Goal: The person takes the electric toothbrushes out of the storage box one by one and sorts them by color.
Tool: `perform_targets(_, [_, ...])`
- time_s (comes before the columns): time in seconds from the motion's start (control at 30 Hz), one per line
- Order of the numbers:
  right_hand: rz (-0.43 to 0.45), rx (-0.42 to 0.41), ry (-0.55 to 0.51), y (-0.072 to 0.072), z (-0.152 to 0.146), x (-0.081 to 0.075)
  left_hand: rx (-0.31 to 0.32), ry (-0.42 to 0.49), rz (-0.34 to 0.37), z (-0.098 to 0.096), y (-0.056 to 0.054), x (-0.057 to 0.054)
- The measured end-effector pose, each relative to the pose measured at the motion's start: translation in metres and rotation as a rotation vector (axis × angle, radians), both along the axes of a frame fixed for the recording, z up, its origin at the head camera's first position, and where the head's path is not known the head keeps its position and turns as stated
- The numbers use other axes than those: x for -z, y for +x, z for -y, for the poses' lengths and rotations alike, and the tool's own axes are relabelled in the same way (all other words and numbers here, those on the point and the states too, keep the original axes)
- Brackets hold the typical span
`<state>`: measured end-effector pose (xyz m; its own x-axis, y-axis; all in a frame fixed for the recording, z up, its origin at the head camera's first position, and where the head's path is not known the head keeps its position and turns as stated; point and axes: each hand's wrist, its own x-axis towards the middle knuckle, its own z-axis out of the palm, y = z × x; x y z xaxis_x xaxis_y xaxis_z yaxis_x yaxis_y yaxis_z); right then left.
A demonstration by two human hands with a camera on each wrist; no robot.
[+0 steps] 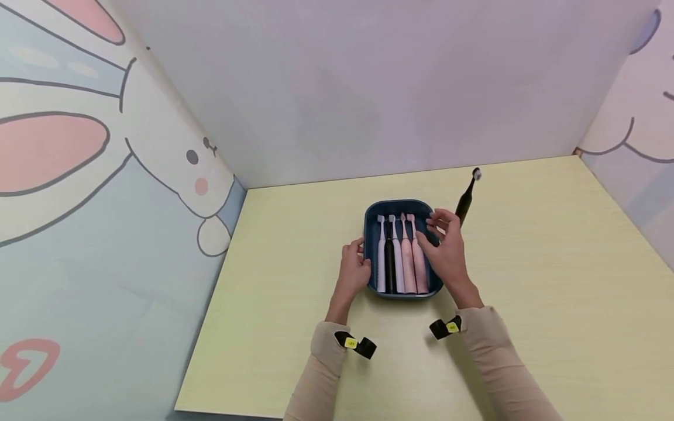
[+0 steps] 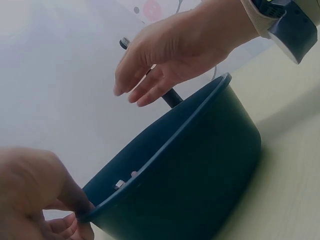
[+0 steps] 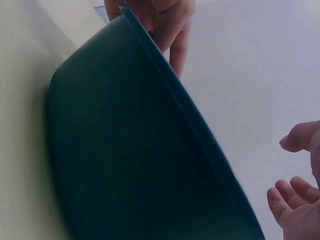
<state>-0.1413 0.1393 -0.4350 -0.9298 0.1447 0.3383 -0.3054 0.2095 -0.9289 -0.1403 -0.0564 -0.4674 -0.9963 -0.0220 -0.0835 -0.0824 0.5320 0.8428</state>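
Tally: five toothbrushes point(image 1: 398, 264) in tray point(image 1: 404, 296), black brush point(image 1: 464, 204) out at 2 o'clock. Your left grip point(image 1: 354, 267) pinches tray's 9-o'clock rim; right grip point(image 1: 448, 248) half-wide, empty.

Seemingly a children's room, cartoon rabbit mural point(image 1: 163, 152) at left, pale yellow table point(image 1: 279, 286).

The box point(image 1: 402, 296) sits on the tabletop point(image 1: 284, 292), just right of the middle of the head frame. In it, five brushes point(image 1: 398, 263) lie side by side, heads toward the top of the frame. A sixth brush point(image 1: 464, 204) stands outside, beyond the box's upper right corner, its base hidden behind the right grip point(image 1: 447, 248), which is over the box's right rim. The left grip point(image 1: 351, 269) is at the left rim. Behind the tabletop, across the top, is a wall point(image 1: 368, 88).
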Motion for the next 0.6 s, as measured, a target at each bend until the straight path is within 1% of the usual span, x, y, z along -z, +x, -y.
perform_targets(0.2, [0.035, -0.036, 0.024, -0.013, 0.005, 0.027, 0.002, 0.002, -0.009, 0.0, 0.0, 0.0])
perform_targets(0.27, [0.043, -0.044, 0.042, -0.015, 0.006, 0.032, 0.002, 0.0, -0.005, 0.0, 0.0, 0.0])
perform_targets(0.37, [0.054, -0.051, 0.064, -0.016, 0.008, 0.035, 0.001, -0.001, -0.001, 0.0, 0.0, 0.0])
perform_targets(0.47, [0.069, -0.061, 0.088, -0.017, 0.009, 0.035, 0.002, -0.005, -0.005, 0.0, 0.0, 0.001])
perform_targets(0.6, [0.129, -0.08, 0.128, -0.018, 0.011, 0.035, 0.007, -0.008, -0.022, 0.001, 0.0, 0.001])
